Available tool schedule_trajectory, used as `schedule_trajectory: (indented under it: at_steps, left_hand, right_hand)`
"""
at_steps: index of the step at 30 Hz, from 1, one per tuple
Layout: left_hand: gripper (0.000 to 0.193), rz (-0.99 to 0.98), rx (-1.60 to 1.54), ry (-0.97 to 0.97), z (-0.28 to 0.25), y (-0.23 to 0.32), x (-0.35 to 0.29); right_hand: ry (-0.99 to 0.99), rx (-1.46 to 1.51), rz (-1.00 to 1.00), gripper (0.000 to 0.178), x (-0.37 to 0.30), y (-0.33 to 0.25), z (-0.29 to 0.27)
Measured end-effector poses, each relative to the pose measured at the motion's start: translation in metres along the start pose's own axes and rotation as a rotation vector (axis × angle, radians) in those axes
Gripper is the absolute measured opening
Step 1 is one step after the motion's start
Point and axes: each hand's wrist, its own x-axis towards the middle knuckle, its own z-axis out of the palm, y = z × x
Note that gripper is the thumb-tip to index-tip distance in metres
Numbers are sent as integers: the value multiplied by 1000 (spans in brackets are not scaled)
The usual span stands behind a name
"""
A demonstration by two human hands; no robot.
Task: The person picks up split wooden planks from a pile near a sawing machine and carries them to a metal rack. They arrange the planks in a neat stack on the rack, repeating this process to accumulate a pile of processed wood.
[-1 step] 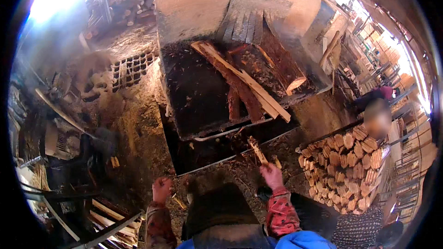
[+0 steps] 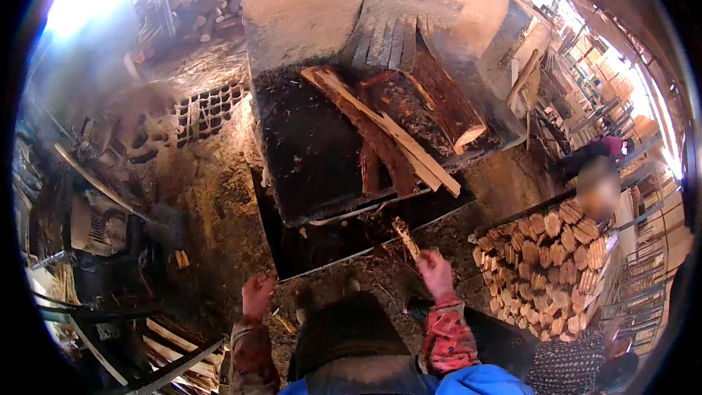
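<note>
My right hand (image 2: 436,274) is closed on the lower end of a short, rough strip of wood (image 2: 405,237), in front of the machine bed's near edge. The strip's far end points up and left over a dark gap. To the left, my left hand (image 2: 257,295) hangs with curled fingers, and nothing shows in it. On the dark machine bed (image 2: 300,175) lie pale split wood strips (image 2: 413,148), a bark-covered slab (image 2: 391,164) and a thicker bark-covered piece (image 2: 447,95). Overlapping dark flaps (image 2: 384,42) hang behind them.
A stack of cut wood (image 2: 541,271) stands to the right. Beside me on the right sits a person's patterned garment (image 2: 567,366); another person (image 2: 603,150) is farther off. Long boards (image 2: 179,355) lie behind a metal frame at lower left. A metal grid (image 2: 208,111) is at far left.
My right hand has shifted slightly up and to the right. My left hand has risen a little. The wood on the machine bed looks almost unchanged.
</note>
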Motion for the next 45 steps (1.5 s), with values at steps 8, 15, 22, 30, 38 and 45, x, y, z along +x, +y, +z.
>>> schedule_trajectory:
  at_steps: [8,15,22,30,38,45]
  left_hand:
    - [37,178,-24,-210,151,136,55]
    - [76,387,409,-179,253,186,105]
    - [91,321,648,-62,293,224,102]
    - [79,471,315,1,270,178,105]
    - [75,366,132,-113,205,155,91]
    - [74,275,38,-212,195,166,93]
  right_hand:
    - [193,-300,-373,54,186,-63,-60]
    - [-249,-658,-301,94,236,-40,-40]
    - [-286,-623,-338,97,207,-56,-27]
    - [-337,-271,-274,88,146,-89,24]
    - [-394,78,-236,65,82,-129,69]
    - [-431,137,-174,59,85,-140,58]
